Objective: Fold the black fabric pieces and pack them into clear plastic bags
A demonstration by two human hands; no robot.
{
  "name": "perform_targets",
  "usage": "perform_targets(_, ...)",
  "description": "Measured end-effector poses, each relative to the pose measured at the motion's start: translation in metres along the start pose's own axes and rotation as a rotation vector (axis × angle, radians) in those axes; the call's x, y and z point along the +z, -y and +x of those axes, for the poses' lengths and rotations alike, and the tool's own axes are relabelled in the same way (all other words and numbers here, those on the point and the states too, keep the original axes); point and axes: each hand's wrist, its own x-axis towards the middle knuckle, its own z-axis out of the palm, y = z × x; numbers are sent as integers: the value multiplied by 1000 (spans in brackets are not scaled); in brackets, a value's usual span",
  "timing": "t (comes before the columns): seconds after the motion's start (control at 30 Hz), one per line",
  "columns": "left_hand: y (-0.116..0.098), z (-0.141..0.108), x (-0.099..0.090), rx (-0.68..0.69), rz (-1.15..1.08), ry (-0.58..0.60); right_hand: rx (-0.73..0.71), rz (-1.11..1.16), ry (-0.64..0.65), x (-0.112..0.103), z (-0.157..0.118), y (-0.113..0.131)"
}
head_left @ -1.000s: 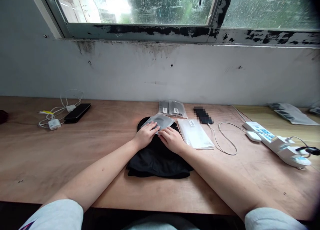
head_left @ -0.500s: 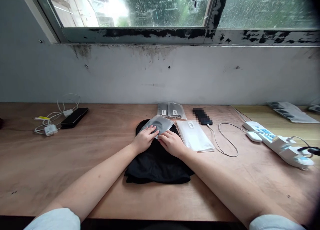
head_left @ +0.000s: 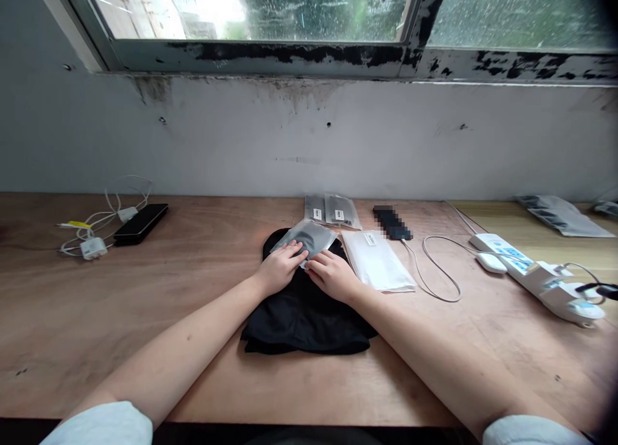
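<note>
Here we are at the middle of the plywood worktop (head_left: 145,316), and our star is a clear plastic packet (head_left: 313,234) with something dark grey inside. It lies flat on a black folded garment (head_left: 304,322), at the garment's far end, and its long axis tilts from lower left up to the right, across the worktop. Our left hand (head_left: 277,270) sits on the packet's near left side with the fingers together, and our right hand (head_left: 332,276) meets its lower edge with the fingertips. Both hands are in contact, but we can't tell whether either one is really closed on the packet or just pressing down.

Just behind, toward the worktop's back edge, we have two more clear packets (head_left: 327,208) side by side, each with a dark item and a white label. Right beside our right hand is a flat white plastic bag (head_left: 377,259), also labelled, and we can't make out what's in it. Beyond that sits a pixelated dark block (head_left: 391,223), with a white cable (head_left: 437,279) looping away from it. Out toward the right edge, a white power strip (head_left: 512,266) lies at an angle, and a grey-printed stack of packets (head_left: 562,216) sits in the back right corner. Over on the left, a black phone (head_left: 140,223) lies beside a white charger (head_left: 93,248) and its tangled leads.
</note>
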Motion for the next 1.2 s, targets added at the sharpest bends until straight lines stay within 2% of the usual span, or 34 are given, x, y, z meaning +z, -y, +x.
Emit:
perform_targets(0.87,-2,2,-5,-12,11,20,-22,8,-2,5,-1,-5)
perform_targets(1.2,-7,3,-6,3,0,-15,-32,-87,6,6,2,-2)
